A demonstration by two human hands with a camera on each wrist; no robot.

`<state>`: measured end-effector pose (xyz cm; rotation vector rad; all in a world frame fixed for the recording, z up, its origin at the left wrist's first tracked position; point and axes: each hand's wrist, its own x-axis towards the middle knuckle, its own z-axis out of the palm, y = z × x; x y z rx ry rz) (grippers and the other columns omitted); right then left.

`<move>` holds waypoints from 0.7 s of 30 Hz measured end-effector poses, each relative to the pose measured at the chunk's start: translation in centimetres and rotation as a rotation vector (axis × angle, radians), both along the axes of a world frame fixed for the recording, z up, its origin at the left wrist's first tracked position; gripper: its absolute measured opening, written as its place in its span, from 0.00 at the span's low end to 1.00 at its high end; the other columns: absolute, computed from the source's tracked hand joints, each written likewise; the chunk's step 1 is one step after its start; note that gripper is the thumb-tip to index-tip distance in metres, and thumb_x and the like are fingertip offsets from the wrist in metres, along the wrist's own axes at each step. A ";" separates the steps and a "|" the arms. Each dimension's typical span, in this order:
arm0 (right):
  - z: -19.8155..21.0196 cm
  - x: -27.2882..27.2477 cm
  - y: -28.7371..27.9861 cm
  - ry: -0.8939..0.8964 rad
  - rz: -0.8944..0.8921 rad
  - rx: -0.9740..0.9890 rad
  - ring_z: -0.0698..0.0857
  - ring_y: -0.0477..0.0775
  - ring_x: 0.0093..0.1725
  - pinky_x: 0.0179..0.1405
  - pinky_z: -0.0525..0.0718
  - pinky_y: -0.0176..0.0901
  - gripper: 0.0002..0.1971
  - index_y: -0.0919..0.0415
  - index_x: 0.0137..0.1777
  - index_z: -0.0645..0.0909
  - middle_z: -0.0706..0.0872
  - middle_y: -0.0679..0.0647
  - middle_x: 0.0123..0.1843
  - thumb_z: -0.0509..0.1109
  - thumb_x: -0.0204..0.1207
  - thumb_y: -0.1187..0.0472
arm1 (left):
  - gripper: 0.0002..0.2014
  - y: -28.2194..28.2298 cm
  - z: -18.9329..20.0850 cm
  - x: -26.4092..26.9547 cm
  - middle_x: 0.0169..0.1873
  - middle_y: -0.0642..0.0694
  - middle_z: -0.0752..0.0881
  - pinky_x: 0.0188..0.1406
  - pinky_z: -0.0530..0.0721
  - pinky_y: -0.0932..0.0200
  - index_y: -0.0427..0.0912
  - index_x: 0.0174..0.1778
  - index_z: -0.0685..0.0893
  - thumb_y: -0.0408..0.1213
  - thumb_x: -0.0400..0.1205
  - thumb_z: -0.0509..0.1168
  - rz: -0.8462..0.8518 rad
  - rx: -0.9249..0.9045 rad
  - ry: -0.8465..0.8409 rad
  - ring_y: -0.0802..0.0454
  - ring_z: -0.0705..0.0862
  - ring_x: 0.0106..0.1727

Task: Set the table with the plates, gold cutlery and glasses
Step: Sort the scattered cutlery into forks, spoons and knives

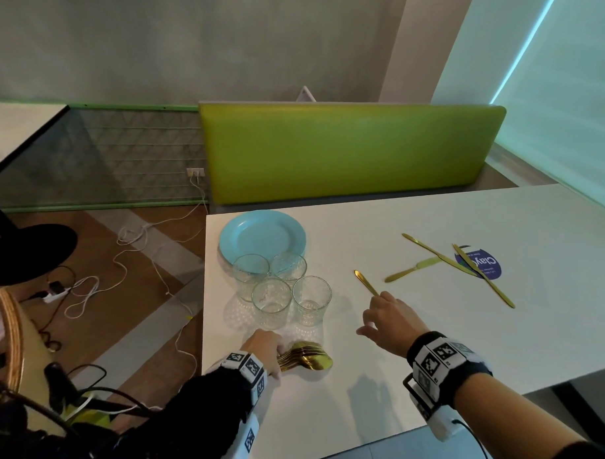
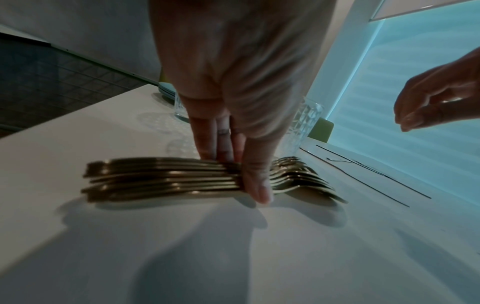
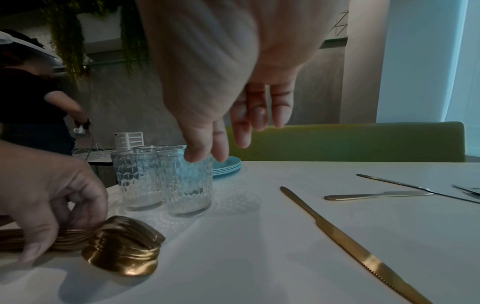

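Observation:
A stack of gold spoons (image 1: 307, 359) (image 2: 161, 179) (image 3: 122, 246) lies near the table's front left. My left hand (image 1: 276, 360) (image 2: 233, 164) grips the stack at the handles, thumb on the near side and fingers on the far side. My right hand (image 1: 376, 316) (image 3: 228, 133) hovers open over the table and holds nothing. Its fingertips are close to the near end of a gold knife (image 1: 366, 282) (image 3: 337, 236) lying flat. Three more gold knives (image 1: 432, 252) lie further right. Several clear glasses (image 1: 282, 288) (image 3: 166, 181) stand grouped before a stack of blue plates (image 1: 262, 236) (image 3: 228, 166).
The white table (image 1: 401, 346) has a blue sticker (image 1: 482, 262) under the far knives. A green bench back (image 1: 350, 152) runs behind the table. Left of the table are loose cables (image 1: 130, 256) on the floor and a wooden chair (image 1: 13, 335).

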<state>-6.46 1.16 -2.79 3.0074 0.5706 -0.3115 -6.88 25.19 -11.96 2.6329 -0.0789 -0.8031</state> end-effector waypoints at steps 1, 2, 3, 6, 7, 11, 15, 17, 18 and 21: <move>0.0 0.1 0.0 0.001 -0.003 0.003 0.72 0.53 0.66 0.61 0.72 0.42 0.19 0.56 0.58 0.84 0.80 0.52 0.61 0.60 0.81 0.44 | 0.25 0.1 0.1 0.0 0.59 0.47 0.86 0.60 0.82 0.62 0.43 0.60 0.85 0.37 0.66 0.80 0.004 -0.012 0.010 0.51 0.84 0.60; -0.1 0.2 0.0 0.001 -0.005 0.003 0.72 0.53 0.66 0.60 0.72 0.42 0.19 0.56 0.58 0.84 0.80 0.52 0.61 0.60 0.81 0.44 | 0.21 0.1 0.2 0.1 0.54 0.48 0.86 0.54 0.83 0.63 0.44 0.55 0.86 0.38 0.66 0.80 0.001 -0.012 0.026 0.51 0.85 0.56; -0.1 0.2 0.0 0.004 -0.007 0.002 0.72 0.53 0.66 0.60 0.72 0.42 0.19 0.56 0.58 0.84 0.80 0.52 0.61 0.60 0.81 0.44 | 0.14 0.2 0.5 0.1 0.46 0.49 0.86 0.45 0.81 0.64 0.45 0.44 0.86 0.38 0.66 0.80 -0.016 -0.005 0.022 0.51 0.84 0.50; -0.3 0.3 0.0 0.012 -0.014 0.000 0.72 0.53 0.66 0.60 0.72 0.42 0.19 0.56 0.57 0.84 0.80 0.53 0.61 0.60 0.81 0.44 | 0.16 0.1 0.6 0.0 0.41 0.37 0.86 0.34 0.71 0.61 0.33 0.37 0.80 0.38 0.66 0.79 -0.021 0.004 0.000 0.44 0.82 0.42; -0.3 0.4 0.0 0.015 -0.016 0.003 0.72 0.53 0.66 0.60 0.72 0.42 0.19 0.56 0.57 0.84 0.80 0.53 0.61 0.60 0.81 0.44 | 0.19 0.1 0.7 -0.1 0.48 0.34 0.86 0.37 0.73 0.58 0.29 0.43 0.81 0.37 0.66 0.79 -0.019 -0.004 -0.008 0.43 0.84 0.46; -0.5 0.6 -0.2 0.016 -0.020 0.005 0.72 0.53 0.67 0.60 0.72 0.42 0.18 0.57 0.56 0.85 0.80 0.53 0.60 0.60 0.81 0.45 | 0.16 -0.1 1.2 -0.1 0.37 0.36 0.82 0.36 0.76 0.57 0.31 0.39 0.82 0.39 0.68 0.77 -0.056 0.024 0.005 0.41 0.83 0.43; -0.4 0.8 -0.5 0.007 -0.027 -0.007 0.73 0.53 0.66 0.59 0.73 0.41 0.18 0.56 0.57 0.84 0.80 0.53 0.60 0.60 0.82 0.45 | 0.17 -0.6 1.6 -0.1 0.29 0.45 0.74 0.31 0.73 0.60 0.37 0.29 0.74 0.43 0.71 0.74 -0.033 0.047 -0.010 0.48 0.78 0.37; -0.3 0.9 -0.7 0.000 -0.031 -0.015 0.73 0.53 0.66 0.59 0.74 0.41 0.18 0.56 0.57 0.84 0.80 0.53 0.59 0.59 0.82 0.45 | 0.14 -1.2 2.2 0.0 0.42 0.43 0.83 0.44 0.79 0.57 0.35 0.42 0.82 0.44 0.74 0.71 -0.051 0.075 -0.051 0.45 0.83 0.49; -0.2 0.9 -0.8 -0.003 -0.034 -0.016 0.73 0.53 0.66 0.59 0.74 0.42 0.18 0.56 0.57 0.84 0.80 0.53 0.59 0.59 0.82 0.45 | 0.16 -1.5 2.5 0.0 0.50 0.41 0.84 0.51 0.81 0.55 0.35 0.50 0.83 0.45 0.76 0.69 -0.047 0.077 -0.079 0.43 0.84 0.55; 0.3 1.0 -1.2 -0.013 -0.056 -0.016 0.73 0.53 0.65 0.58 0.74 0.41 0.18 0.57 0.57 0.84 0.80 0.53 0.59 0.60 0.82 0.45 | 0.17 -2.9 3.7 0.0 0.56 0.42 0.85 0.56 0.80 0.54 0.38 0.55 0.85 0.48 0.80 0.64 -0.078 0.028 -0.159 0.44 0.83 0.58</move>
